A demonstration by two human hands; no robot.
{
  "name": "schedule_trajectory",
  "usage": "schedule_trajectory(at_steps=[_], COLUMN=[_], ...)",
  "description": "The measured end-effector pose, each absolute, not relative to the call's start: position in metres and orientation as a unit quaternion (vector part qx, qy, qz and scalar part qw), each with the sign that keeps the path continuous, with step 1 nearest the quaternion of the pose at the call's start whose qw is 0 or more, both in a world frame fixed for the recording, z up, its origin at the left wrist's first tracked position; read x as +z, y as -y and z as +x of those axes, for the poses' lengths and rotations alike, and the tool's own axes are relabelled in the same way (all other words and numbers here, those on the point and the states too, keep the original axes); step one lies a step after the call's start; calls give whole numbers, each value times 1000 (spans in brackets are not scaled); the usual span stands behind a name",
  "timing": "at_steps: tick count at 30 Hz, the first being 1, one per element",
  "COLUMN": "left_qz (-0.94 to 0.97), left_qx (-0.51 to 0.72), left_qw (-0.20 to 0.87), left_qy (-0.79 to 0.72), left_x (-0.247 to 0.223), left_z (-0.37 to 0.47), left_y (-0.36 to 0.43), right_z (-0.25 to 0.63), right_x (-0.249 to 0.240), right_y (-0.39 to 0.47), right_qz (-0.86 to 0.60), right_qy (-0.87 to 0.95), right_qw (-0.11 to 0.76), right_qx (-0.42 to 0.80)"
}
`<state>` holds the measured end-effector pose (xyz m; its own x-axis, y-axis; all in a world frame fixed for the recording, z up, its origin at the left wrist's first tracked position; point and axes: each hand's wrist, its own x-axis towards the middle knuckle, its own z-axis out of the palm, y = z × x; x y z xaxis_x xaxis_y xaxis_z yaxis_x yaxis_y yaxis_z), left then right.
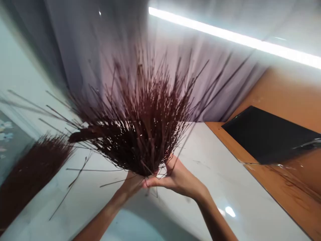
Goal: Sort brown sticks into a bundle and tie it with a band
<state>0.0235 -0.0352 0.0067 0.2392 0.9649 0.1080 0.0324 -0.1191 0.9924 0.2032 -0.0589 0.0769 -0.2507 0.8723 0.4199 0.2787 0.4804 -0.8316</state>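
Flared dark-brown bundle of wiry stalks [150, 134], base clasped by left hand [133, 180] and right hand [181, 177], might shed if grip slackens.

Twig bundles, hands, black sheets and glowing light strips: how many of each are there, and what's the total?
Twig bundles: 2, the held bundle and the bundle at left
Hands: 2, left hand and right hand
Black sheet: 1
Light strip: 1
Total: 6
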Motion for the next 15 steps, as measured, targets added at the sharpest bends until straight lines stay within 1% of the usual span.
schedule_trajectory(at_steps=[3,4,6,9,12,15], left_qz=[609,611,608,594,580,578], left_qx=[445,445,456,468,473,480], left_qw=[490,484,476,472,491,500], left_qy=[-438,-440,-443,-454,-445,-431], left_x=[9,10,13,16,16,14], left_z=[25,27,29,28,25,22], left_y=[37,37,37,36,34,31], right_z=[214,215,211,202,197,195], right_x=[53,40,15,-9,-13,-15], right_y=[71,75,80,81,77,73], right_qz=[-437,-459,-488,-488,-471,-469], right_qy=[773,766,746,749,786,822], right_qw=[326,304,296,323,312,276], right_qx=[324,332,344,311,252,167])
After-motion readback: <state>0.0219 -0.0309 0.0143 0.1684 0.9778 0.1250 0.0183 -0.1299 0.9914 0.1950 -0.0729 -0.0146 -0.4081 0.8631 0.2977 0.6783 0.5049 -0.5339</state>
